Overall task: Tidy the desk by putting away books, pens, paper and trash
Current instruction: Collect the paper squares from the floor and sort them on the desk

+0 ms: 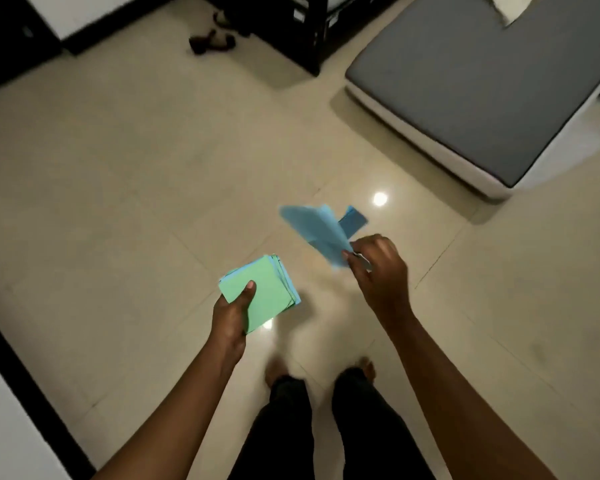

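You stand barefoot on a glossy cream tiled floor (pixel 118 168), and a ceiling light shows as a bright spot (pixel 380 199) on the tile ahead of you. At upper right a mattress (pixel 482 81) with a grey top and white sides lies low on the floor, with a pale crumpled sheet (pixel 510 8) at its far edge. A dark furniture frame (pixel 312 36) stands beyond it, and dark sandals (pixel 212 41) lie on the floor just to its left. A white surface with a black edge (pixel 0 410) runs along lower left. Your dark trousers (pixel 291 427) fill the bottom centre.

Whether the papers carry any writing cannot be told.

Your left hand (pixel 232 317) grips a squared stack of paper (pixel 267 292) at its near corner, thumb on top. The top sheet is mint green, and pale blue edges show along the right side. The stack is held roughly flat above the floor.

Your right hand (pixel 378 268) pinches loose blue sheets (pixel 319 230) by their lower end. They fan up and to the left, splayed and motion-blurred. They are held apart from the stack, to its right and farther from you.
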Demonstrator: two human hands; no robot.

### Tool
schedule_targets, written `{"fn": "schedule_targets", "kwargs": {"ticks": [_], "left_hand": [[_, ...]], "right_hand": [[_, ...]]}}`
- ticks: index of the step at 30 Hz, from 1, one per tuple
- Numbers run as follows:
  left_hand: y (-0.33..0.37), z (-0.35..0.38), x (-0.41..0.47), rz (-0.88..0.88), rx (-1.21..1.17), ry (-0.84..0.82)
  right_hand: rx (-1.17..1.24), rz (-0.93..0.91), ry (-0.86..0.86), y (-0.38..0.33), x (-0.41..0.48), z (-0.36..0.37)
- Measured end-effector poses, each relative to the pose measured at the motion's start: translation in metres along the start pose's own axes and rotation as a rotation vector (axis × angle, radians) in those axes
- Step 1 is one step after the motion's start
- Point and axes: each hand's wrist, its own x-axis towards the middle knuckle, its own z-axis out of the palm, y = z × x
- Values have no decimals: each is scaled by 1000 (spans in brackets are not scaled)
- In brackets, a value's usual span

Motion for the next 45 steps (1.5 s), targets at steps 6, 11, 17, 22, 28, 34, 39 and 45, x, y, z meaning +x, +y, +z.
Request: {"fn": "schedule_targets", "kwargs": {"ticks": [6,11,17,22,28,34,39,45], "left_hand": [[51,32,-79,143,29,-131],[61,62,-146,260,33,-228],[48,97,-234,293,29,-341],[33,131,-289,276,67,-469],[18,160,-323,187,132,-579],[22,184,-338,187,92,-610],[23,198,-357,72,-37,-686],[25,196,-357,-64,-111,-789]], "right_hand": [[-245,-310,386,-44,-14,-135],[91,-115,449,-78,-57,-209],[269,72,513,-96,-126,-293],[635,240,379,-101,-164,-353],[740,422,384,-105,-188,-380],[47,338,587,-116,-193,-396],[-440,85,622,-145,-158,-361],[-96,404,245,-170,-138,-319]]}}
